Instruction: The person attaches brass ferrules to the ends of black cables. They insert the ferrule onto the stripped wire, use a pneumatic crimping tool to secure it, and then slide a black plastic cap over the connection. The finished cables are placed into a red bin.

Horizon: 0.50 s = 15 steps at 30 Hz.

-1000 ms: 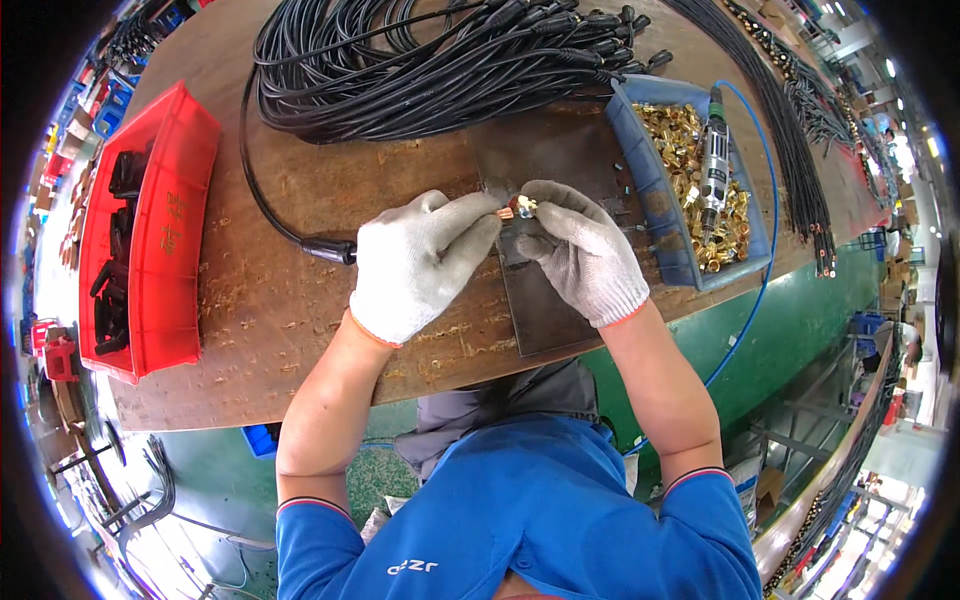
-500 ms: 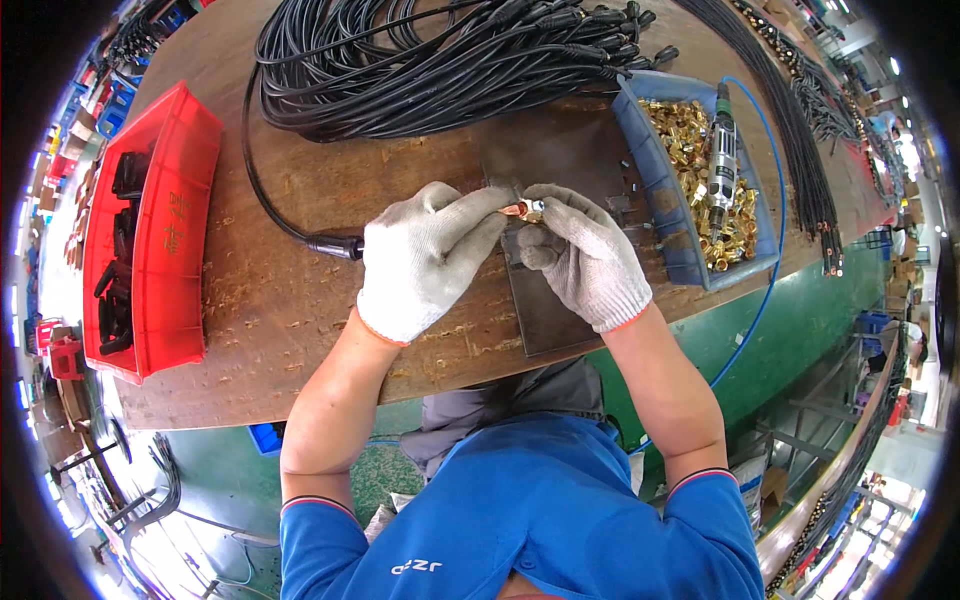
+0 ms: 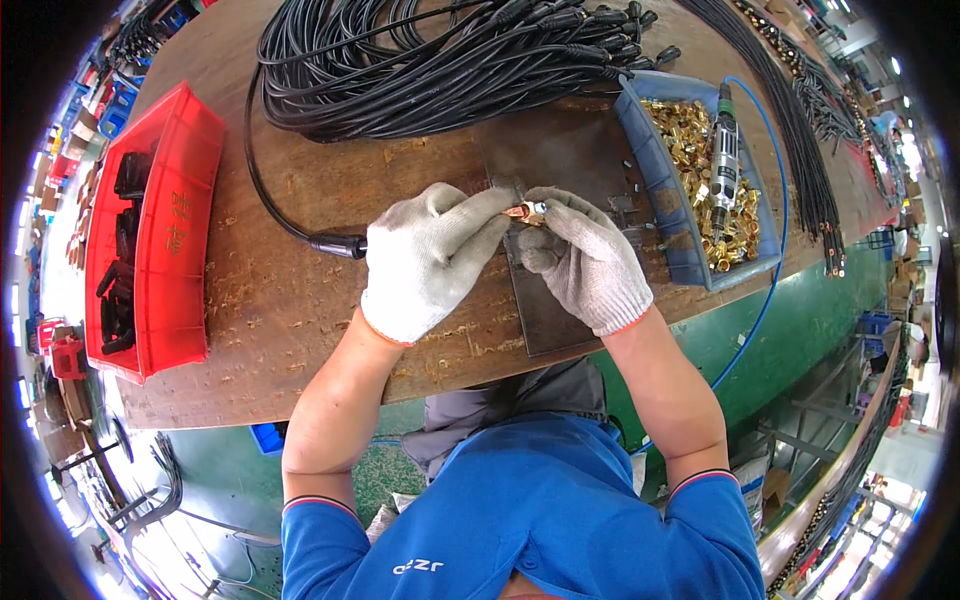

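Note:
Both hands wear grey knit gloves and meet over a dark metal plate [image 3: 560, 310] on the wooden bench. My left hand [image 3: 425, 262] grips the end of a black cable [image 3: 290, 225] that runs out of its palm to the left. My right hand [image 3: 585, 262] pinches a small brass connector piece [image 3: 524, 211] at the cable's tip, fingertips of both hands touching it. The cable's very end is hidden between the fingers.
A big coil of black cables [image 3: 430, 60] lies at the far edge. A blue bin [image 3: 655, 190] of brass fittings with a powered screwdriver [image 3: 724, 160] sits to the right. A red bin [image 3: 170, 230] of black parts stands at the left.
Both hands stay joined on the small piece; only slight finger shifts show.

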### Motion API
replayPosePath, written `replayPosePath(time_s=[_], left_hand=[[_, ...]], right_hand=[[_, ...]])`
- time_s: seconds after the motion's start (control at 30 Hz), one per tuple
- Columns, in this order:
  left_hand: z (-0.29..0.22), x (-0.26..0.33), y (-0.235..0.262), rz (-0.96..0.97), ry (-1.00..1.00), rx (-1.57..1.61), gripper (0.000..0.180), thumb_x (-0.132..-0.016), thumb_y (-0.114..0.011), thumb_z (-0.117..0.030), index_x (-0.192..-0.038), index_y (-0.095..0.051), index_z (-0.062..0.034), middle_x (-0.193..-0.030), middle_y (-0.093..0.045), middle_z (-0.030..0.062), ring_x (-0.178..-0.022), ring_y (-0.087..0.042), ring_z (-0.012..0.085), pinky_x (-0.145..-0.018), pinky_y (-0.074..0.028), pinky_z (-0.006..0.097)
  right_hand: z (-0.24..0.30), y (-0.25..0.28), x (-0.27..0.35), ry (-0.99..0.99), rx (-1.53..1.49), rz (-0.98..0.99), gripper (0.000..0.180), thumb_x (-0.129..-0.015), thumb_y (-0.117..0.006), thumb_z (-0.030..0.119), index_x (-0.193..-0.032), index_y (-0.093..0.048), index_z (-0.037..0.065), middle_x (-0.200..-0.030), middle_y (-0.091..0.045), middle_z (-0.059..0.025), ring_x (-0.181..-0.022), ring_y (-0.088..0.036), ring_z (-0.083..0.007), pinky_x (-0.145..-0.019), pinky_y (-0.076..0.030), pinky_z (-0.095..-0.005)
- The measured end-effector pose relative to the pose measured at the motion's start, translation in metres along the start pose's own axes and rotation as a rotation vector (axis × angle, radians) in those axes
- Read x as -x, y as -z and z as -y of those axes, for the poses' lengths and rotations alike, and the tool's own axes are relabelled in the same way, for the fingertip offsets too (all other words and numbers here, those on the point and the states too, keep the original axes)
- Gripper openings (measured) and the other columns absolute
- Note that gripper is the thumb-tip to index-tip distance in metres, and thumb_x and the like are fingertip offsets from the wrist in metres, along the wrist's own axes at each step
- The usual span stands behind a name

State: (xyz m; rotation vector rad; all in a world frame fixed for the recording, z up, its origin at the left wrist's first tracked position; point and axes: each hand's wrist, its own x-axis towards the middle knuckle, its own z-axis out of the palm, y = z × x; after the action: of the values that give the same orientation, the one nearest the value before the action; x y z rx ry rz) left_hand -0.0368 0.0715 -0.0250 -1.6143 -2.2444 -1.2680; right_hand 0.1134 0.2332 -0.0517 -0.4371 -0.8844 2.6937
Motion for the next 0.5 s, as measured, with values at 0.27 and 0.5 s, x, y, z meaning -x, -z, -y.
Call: replayPosePath(time_s=[0.27, 0.5], left_hand=[[0.0002, 0.0002, -0.0017, -0.018, -0.045, -0.024, 0.023, -0.089, -0.081, -0.011, -0.112, -0.083, -0.0114, -0.087, -0.073, 0.0127, -0.075, -0.074, 0.0325, -0.067, -0.058, 0.042], [0.0007, -0.0003, -0.0033, -0.009, -0.046, -0.031, 0.022, -0.089, -0.082, -0.012, -0.111, -0.083, -0.0131, -0.085, -0.072, 0.0113, -0.073, -0.072, 0.0323, -0.067, -0.057, 0.042]], right_hand=[[0.0013, -0.0019, 0.0007, 0.007, 0.014, -0.011, 0.028, -0.107, -0.067, 0.014, -0.129, -0.067, -0.003, -0.109, -0.078, -0.0139, -0.091, -0.080, -0.0230, -0.079, -0.069, -0.0362], [0.0033, -0.0027, 0.0010, 0.035, 0.083, -0.053, 0.027, -0.106, -0.069, 0.013, -0.127, -0.068, -0.003, -0.107, -0.079, -0.0132, -0.089, -0.080, -0.0222, -0.078, -0.068, -0.0366]])
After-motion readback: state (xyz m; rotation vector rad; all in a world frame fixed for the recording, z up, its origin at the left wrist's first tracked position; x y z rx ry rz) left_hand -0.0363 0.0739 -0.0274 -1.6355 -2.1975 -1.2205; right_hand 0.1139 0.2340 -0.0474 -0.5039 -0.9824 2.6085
